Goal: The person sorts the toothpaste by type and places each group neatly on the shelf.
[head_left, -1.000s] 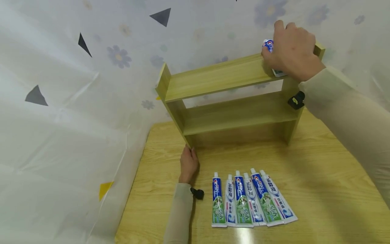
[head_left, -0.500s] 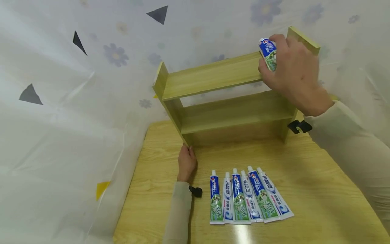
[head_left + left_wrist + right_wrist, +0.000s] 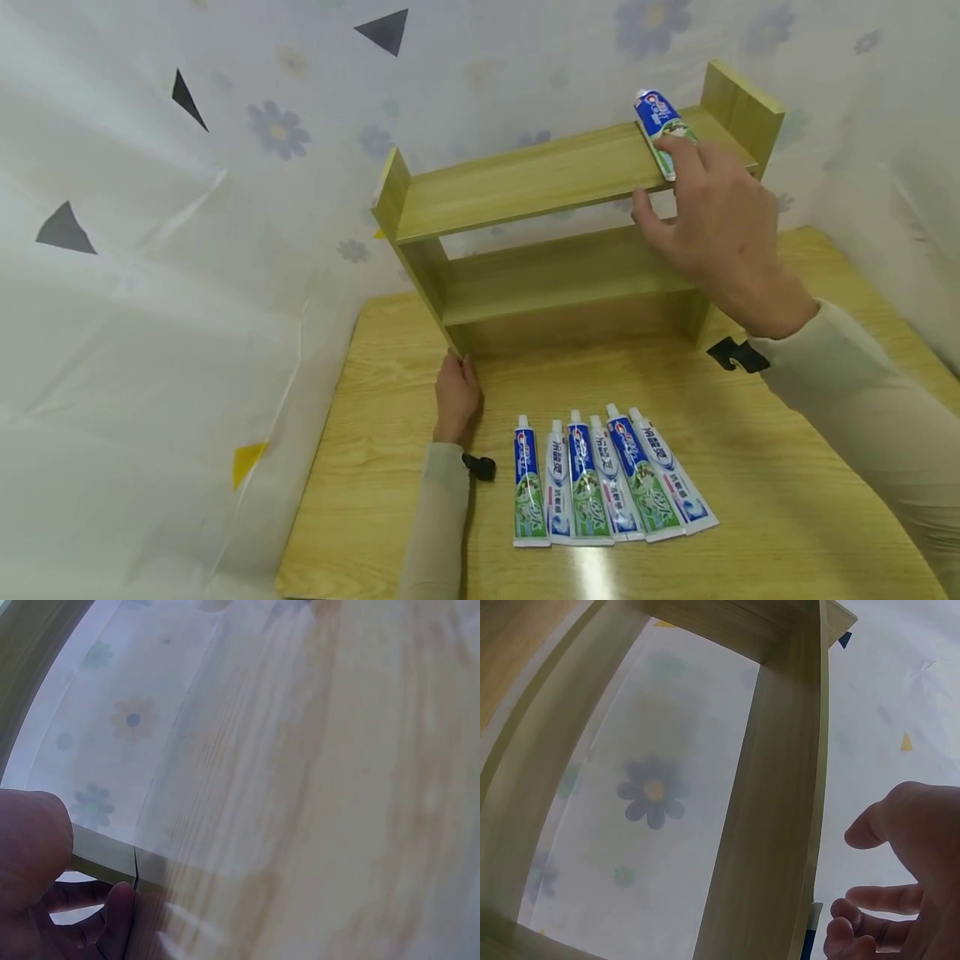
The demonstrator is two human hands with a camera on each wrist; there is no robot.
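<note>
A blue, white and green toothpaste tube lies on the right part of the wooden shelf's top board. My right hand is just in front of it, thumb and fingers apart; in the head view the fingertips overlap the tube's lower end, and contact is unclear. The right wrist view shows the right hand beside the board's edge with nothing between thumb and fingers, the tube's end close by. My left hand grips the bottom front corner of the shelf's left side panel; in the left wrist view the hand pinches this edge.
Several toothpaste tubes, of two designs, lie side by side on the wooden table in front of the shelf. A patterned sheet hangs behind and to the left. The shelf's right side panel rises beside the upper tube.
My right hand has let go of the tube on the top board and drawn back toward the front and down. The left hand keeps its grip. The head view has shifted slightly.
</note>
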